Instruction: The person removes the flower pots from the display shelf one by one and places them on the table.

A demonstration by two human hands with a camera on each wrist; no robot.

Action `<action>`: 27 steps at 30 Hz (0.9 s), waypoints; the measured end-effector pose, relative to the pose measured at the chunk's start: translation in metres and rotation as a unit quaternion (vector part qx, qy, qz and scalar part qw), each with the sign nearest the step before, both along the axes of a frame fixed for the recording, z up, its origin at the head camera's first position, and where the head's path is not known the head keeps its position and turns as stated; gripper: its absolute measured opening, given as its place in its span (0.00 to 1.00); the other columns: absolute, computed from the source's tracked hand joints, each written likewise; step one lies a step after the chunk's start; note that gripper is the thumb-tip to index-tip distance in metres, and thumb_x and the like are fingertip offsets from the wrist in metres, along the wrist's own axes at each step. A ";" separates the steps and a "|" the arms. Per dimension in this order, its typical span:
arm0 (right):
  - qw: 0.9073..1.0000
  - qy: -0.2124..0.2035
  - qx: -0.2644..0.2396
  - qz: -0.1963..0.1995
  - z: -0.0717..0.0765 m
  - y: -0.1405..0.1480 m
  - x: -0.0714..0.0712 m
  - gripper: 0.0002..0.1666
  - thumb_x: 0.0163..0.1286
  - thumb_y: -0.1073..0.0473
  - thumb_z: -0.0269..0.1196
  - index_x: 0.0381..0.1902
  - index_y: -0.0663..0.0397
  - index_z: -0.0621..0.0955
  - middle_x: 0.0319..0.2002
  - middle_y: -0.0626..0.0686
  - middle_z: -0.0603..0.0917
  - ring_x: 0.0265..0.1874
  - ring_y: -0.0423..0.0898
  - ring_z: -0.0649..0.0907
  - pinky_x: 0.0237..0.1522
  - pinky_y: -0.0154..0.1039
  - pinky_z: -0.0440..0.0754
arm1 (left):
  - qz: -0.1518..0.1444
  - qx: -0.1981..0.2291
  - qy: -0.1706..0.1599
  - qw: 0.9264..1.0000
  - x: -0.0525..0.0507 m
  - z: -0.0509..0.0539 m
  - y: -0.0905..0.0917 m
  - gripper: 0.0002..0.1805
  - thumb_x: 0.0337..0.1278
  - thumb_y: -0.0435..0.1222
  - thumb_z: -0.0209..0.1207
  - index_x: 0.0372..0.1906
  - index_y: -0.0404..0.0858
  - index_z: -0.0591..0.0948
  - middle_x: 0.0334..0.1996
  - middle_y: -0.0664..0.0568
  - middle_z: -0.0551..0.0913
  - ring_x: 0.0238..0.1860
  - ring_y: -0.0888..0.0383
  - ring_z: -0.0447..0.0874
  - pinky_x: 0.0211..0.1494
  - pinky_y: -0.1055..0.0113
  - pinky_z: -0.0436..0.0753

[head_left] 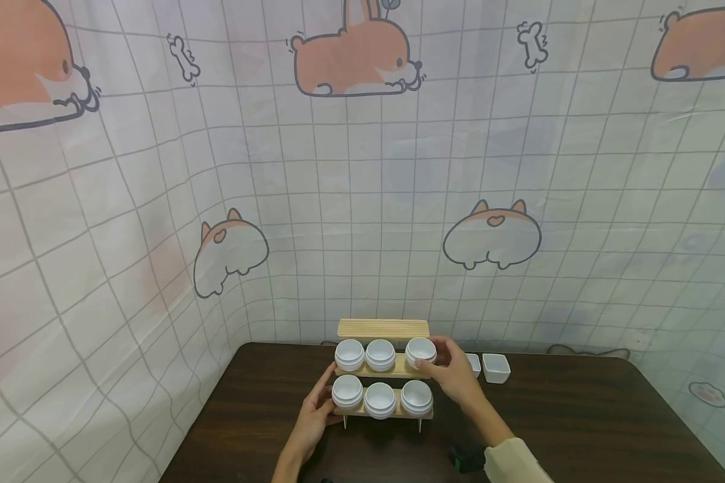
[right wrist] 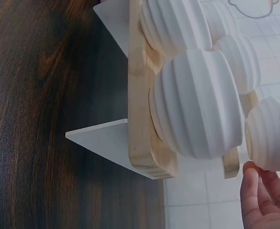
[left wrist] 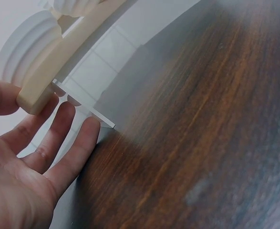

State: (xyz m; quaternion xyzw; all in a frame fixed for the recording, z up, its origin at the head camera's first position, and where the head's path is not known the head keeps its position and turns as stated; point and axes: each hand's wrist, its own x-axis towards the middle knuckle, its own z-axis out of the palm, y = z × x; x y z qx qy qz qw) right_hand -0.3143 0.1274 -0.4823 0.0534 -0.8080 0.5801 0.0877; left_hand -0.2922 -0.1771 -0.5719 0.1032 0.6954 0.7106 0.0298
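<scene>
A tiered wooden rack with white supports stands on the table, bearing white ribbed cups in two rows of three. My right hand [head_left: 456, 376] grips the right cup [head_left: 420, 353] of the upper row; in the right wrist view the fingers [right wrist: 266, 191] hold that cup [right wrist: 268, 136] by its side. At the rack's left end my left hand [head_left: 311, 417] holds the wooden shelf. The left wrist view shows the thumb and fingers [left wrist: 68, 157] around the end of a wooden shelf [left wrist: 37, 95], beside a clear-edged support. A bare top shelf [head_left: 383, 328] is behind the cups.
Two small square white dishes, one of them the right dish [head_left: 496, 368], sit on the dark wooden table [head_left: 580, 416] right of the rack. A dark object [head_left: 466, 459] lies near my right sleeve. Behind the table hangs a gridded curtain [head_left: 368, 268] with cartoon dogs.
</scene>
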 end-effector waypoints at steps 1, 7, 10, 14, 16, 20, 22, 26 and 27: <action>1.000 0.002 -0.002 0.001 0.000 0.001 0.000 0.34 0.62 0.59 0.74 0.64 0.58 0.76 0.52 0.60 0.84 0.47 0.49 0.83 0.40 0.32 0.81 | 0.000 0.001 0.001 1.000 0.000 0.000 0.000 0.37 0.77 0.31 0.49 0.83 0.56 0.55 0.65 0.35 0.72 0.55 0.54 0.81 0.55 0.46 0.86; 1.000 0.008 -0.008 0.002 -0.001 0.007 0.002 0.35 0.61 0.58 0.75 0.65 0.56 0.76 0.52 0.60 0.83 0.42 0.44 0.82 0.36 0.33 0.81 | 0.001 0.001 0.003 1.000 -0.001 -0.001 0.000 0.37 0.76 0.30 0.49 0.82 0.55 0.55 0.64 0.36 0.73 0.54 0.55 0.80 0.55 0.47 0.86; 1.000 0.012 -0.009 0.007 0.000 0.010 0.003 0.35 0.62 0.59 0.75 0.66 0.57 0.75 0.53 0.61 0.82 0.42 0.44 0.81 0.36 0.33 0.81 | 0.003 0.000 0.002 1.000 -0.001 -0.001 0.000 0.37 0.75 0.30 0.49 0.82 0.56 0.56 0.63 0.37 0.74 0.54 0.55 0.80 0.55 0.48 0.86; 1.000 0.009 -0.011 0.008 0.005 0.015 0.009 0.35 0.63 0.61 0.74 0.66 0.60 0.75 0.53 0.62 0.81 0.42 0.46 0.81 0.37 0.32 0.81 | 0.003 0.002 0.002 1.000 -0.002 -0.003 0.000 0.37 0.75 0.29 0.50 0.82 0.55 0.56 0.63 0.37 0.75 0.54 0.55 0.81 0.55 0.47 0.86; 1.000 0.003 -0.013 0.008 0.005 0.018 0.009 0.35 0.63 0.62 0.74 0.66 0.62 0.74 0.52 0.63 0.80 0.42 0.46 0.81 0.37 0.31 0.82 | 0.003 0.002 0.003 1.000 -0.002 -0.003 0.000 0.37 0.75 0.30 0.50 0.82 0.55 0.56 0.63 0.37 0.75 0.54 0.55 0.81 0.55 0.47 0.86; 1.000 0.003 -0.020 0.013 0.000 0.026 0.006 0.36 0.62 0.63 0.74 0.66 0.63 0.73 0.53 0.63 0.78 0.40 0.45 0.80 0.36 0.31 0.80 | 0.001 0.003 0.004 1.000 -0.002 -0.004 -0.001 0.37 0.76 0.30 0.50 0.83 0.55 0.55 0.63 0.37 0.74 0.54 0.55 0.81 0.54 0.48 0.86; 1.000 0.005 -0.022 0.013 0.001 0.029 0.008 0.36 0.62 0.63 0.74 0.66 0.63 0.73 0.53 0.63 0.78 0.40 0.44 0.80 0.36 0.31 0.80 | 0.002 0.004 0.004 1.000 -0.002 -0.003 -0.001 0.37 0.75 0.30 0.50 0.82 0.55 0.55 0.63 0.37 0.75 0.53 0.55 0.81 0.54 0.48 0.86; 1.000 0.011 -0.019 0.007 -0.001 0.034 0.010 0.36 0.62 0.61 0.74 0.66 0.59 0.74 0.55 0.63 0.79 0.42 0.45 0.80 0.37 0.32 0.80 | 0.001 0.005 0.005 1.000 -0.002 -0.003 0.000 0.37 0.75 0.30 0.50 0.83 0.54 0.55 0.62 0.38 0.75 0.53 0.55 0.81 0.54 0.49 0.86; 1.000 0.014 -0.016 0.005 -0.002 0.035 0.010 0.36 0.62 0.61 0.74 0.66 0.59 0.74 0.55 0.63 0.80 0.43 0.45 0.80 0.38 0.32 0.80 | 0.001 0.005 0.004 1.000 -0.002 -0.003 0.000 0.37 0.75 0.30 0.50 0.83 0.54 0.55 0.62 0.38 0.75 0.53 0.56 0.81 0.54 0.49 0.86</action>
